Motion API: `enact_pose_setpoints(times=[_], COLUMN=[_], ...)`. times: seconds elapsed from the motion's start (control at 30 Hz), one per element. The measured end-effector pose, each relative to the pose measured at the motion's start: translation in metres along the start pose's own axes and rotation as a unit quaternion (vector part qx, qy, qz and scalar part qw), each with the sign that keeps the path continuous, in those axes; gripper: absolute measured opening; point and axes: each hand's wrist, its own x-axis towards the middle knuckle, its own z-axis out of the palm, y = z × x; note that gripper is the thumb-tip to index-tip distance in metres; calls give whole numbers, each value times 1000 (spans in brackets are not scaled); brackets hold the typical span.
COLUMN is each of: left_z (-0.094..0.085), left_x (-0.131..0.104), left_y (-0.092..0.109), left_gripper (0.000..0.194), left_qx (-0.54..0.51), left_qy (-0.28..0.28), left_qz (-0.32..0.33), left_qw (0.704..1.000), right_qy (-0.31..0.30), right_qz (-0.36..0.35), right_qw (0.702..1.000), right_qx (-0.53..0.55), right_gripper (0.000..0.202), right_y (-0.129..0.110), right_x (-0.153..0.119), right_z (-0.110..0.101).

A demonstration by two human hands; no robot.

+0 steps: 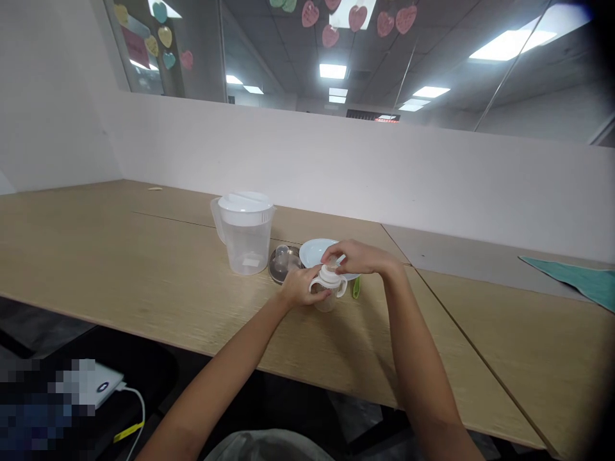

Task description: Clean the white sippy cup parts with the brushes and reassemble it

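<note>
A baby sippy cup (329, 278) with a white collar, two white side handles and a clear body is held just above the table. My left hand (300, 287) is closed around its left side, by the handle. From above, my right hand (354, 256) pinches the clear part at the cup's top, where a small pale spout or straw shows between the fingers. Behind the hands lies a white plate (311, 251), partly covered by my right hand. A round metal dish (275, 271) holding a small clear cup (282, 256) sits left of it.
A clear lidded pitcher (247, 240) stands on the wooden table (158, 256), left of the dish. Right of the sippy cup lies a green-handled utensil (356, 288). A teal cloth (576, 275) rests far right, near the white wall (327, 166).
</note>
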Motion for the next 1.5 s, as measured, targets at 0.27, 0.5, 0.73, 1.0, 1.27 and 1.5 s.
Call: enact_pose_setpoints(times=[0.27,0.5,0.73,1.0,1.27,1.5], left_z=[5,5,6,8,7,6], left_x=[-1,-2,-2,-1,-2,-1], left_y=[1,1,-1,2,2,4], left_gripper=[58,41,45,53,54,54], left_qx=[-7,-29,-13,11,-6,-33], left_qy=[3,2,-6,-16,-21,-21], left_qz=[3,-5,-6,-14,-11,-21], left_qw=[1000,1000,1000,1000,1000,999], right_qy=[23,57,114,101,159,172], right_qz=[27,115,112,72,106,-27], right_qw=[999,990,976,984,974,982], right_qx=[-29,-54,-147,-131,-118,68], right_gripper=[29,25,28,18,23,39], right_y=[-9,-7,-17,-12,-10,25], right_x=[2,13,15,6,9,-18], right_z=[2,14,15,9,14,49])
